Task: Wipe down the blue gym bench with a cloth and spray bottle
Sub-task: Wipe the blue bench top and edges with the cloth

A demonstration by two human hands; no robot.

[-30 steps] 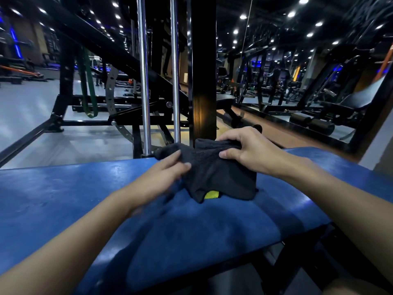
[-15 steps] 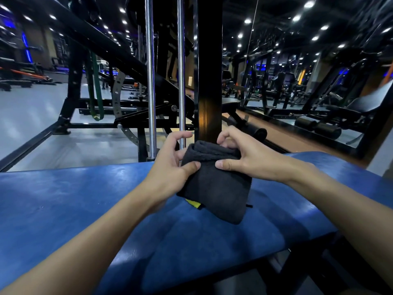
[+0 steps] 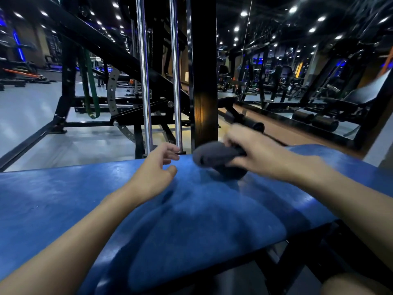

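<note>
The right hand (image 3: 255,154), smeared by motion blur, gripped a bunched dark grey cloth (image 3: 214,158), its fingers curled over the top of the bundle and its thumb beneath. The cloth sat low over the far edge of the blue padded table (image 3: 63,199), a little right of centre; the blur made it impossible to tell whether its underside touched the padding or hung just above it. The left hand (image 3: 153,169) was held just left of the cloth and apart from it, with its fingers relaxed and loosely spread, its thumb pointing towards the cloth, and nothing in its grasp. Both bare forearms reached in from the near edge, and their shadows fell across the table's worn blue surface. Directly behind the cloth rose a thick black steel upright post (image 3: 204,71), with two polished chrome guide rods (image 3: 144,81) standing just to its left. Further left, a dark green resistance band (image 3: 90,88) hung looped from a slanted black frame. A black padded incline seat (image 3: 361,94) stood well off to the right, on the grey gym floor (image 3: 32,124).
</note>
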